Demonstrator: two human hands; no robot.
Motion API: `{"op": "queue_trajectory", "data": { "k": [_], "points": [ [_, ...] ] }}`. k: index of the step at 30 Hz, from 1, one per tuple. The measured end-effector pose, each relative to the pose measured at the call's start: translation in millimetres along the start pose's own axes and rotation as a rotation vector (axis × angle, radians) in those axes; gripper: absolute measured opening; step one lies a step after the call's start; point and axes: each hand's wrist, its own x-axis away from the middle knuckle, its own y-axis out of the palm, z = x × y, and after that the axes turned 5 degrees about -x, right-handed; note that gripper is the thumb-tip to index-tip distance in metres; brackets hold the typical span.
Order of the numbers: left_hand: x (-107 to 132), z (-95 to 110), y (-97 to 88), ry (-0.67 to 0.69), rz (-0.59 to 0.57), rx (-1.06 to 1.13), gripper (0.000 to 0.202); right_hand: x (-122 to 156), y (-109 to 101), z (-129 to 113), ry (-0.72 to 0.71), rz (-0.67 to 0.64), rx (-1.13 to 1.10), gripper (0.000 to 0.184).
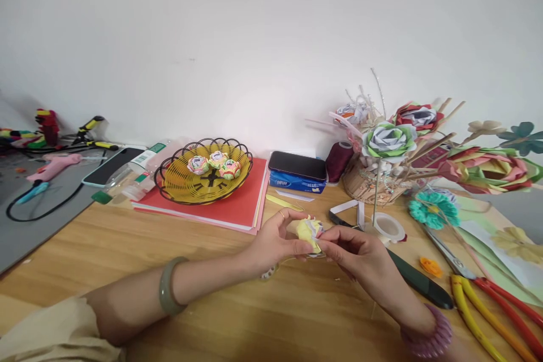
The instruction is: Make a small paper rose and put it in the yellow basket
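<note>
Between my two hands, just above the wooden table (203, 300), is a small yellow paper flower (309, 232) with some lilac and white in its folds. My left hand (282, 240) grips its left side between thumb and fingers. On the flower's right side, my right hand (354, 249) pinches the paper with thumb and forefinger. Part of the flower is hidden by my fingers. A small beaded thing (268, 272) shows under my left hand. Beyond the hands lies a yellow paper strip (283, 202).
At the left, a yellow basket (178, 185) holding several paper flowers stands on red paper (250, 209). A log pot (360, 181) of paper flowers is at the right, with a tape roll (389, 227), green-handled tool (419, 283) and pliers (470, 311). A pink glue gun (55, 168) lies far left.
</note>
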Motion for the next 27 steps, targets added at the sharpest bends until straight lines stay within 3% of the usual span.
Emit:
{"op": "queue_trajectory", "data": {
  "k": [5,10,14,18,27],
  "points": [
    [-1,4,-0.7,-0.028,0.001,-0.046,0.06,-1,-8,0,0.106,-0.089,0.01,0.034],
    [-3,5,-2.6,-0.034,0.001,-0.091,0.058,1,-10,-2,-0.008,-0.152,0.128,0.031],
    [-5,3,-3.3,-0.012,-0.003,-0.083,0.059,2,-8,-2,0.05,-0.168,0.038,0.037],
    [-5,3,-2.7,-0.029,0.004,-0.065,0.062,1,-6,0,0.093,-0.143,-0.068,0.038],
    [-4,1,-1.5,-0.02,-0.011,-0.056,0.062,-1,1,0,0.17,-0.025,-0.073,0.045]
  ]
}}
